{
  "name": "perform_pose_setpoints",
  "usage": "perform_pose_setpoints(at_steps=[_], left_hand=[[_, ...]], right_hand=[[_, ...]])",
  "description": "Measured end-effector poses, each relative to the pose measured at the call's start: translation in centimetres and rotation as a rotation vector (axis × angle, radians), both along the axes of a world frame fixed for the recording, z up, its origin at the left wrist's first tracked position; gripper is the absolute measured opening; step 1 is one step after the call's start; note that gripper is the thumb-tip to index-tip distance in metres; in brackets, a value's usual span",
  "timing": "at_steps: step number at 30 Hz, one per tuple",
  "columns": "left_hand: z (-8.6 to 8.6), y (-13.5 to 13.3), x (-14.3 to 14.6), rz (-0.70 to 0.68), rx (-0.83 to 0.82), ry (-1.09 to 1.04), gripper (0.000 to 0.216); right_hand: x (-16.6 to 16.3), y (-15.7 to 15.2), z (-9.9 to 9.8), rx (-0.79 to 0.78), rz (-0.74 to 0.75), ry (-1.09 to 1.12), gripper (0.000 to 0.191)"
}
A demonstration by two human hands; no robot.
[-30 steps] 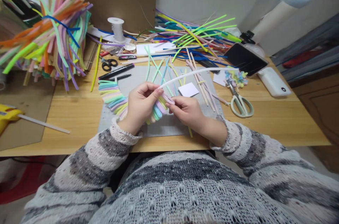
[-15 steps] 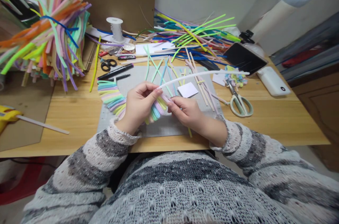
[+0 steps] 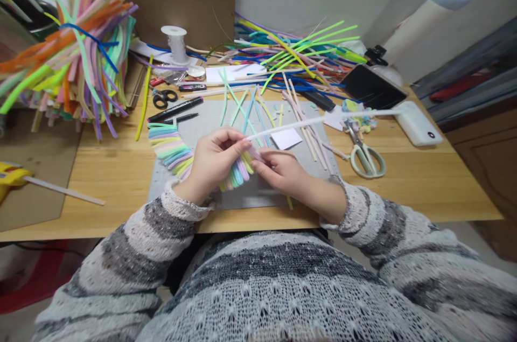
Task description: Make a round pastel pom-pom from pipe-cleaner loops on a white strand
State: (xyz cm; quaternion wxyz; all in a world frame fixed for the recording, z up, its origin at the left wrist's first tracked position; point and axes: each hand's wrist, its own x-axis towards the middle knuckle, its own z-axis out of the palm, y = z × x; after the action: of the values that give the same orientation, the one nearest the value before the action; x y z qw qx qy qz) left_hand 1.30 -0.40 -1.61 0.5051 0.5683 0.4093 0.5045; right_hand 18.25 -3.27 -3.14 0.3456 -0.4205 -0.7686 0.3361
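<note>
My left hand (image 3: 212, 161) is closed around a curved row of pastel pipe-cleaner loops (image 3: 169, 147) that trails off to the left over the grey mat (image 3: 242, 196). My right hand (image 3: 283, 169) pinches the near end of a long white pipe cleaner (image 3: 323, 120) right beside the loops at my left fingertips. The white stem reaches out to the right, above the mat and the scissors. A small white card (image 3: 286, 138) lies just beyond my right hand.
Pale green scissors (image 3: 365, 154) lie right of the mat, near a phone (image 3: 371, 88) and a white case (image 3: 418, 124). Piles of coloured pipe cleaners (image 3: 291, 54) fill the back; a large bundle (image 3: 68, 46) stands left. A thread spool (image 3: 176, 43), small black scissors (image 3: 163, 97), markers (image 3: 175, 109) and a yellow glue gun (image 3: 12, 175) sit around.
The white pipe cleaner's free end has swung lower and further right. My right hand has slid slightly down along the loops. My left hand stays put.
</note>
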Motion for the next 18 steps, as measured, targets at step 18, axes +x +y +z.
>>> perform_pose_setpoints(at_steps=[18], left_hand=[[-0.1, 0.6, -1.3, -0.146, -0.049, 0.239, 0.024]], right_hand=[[0.1, 0.2, -0.3, -0.251, -0.013, 0.195, 0.029]])
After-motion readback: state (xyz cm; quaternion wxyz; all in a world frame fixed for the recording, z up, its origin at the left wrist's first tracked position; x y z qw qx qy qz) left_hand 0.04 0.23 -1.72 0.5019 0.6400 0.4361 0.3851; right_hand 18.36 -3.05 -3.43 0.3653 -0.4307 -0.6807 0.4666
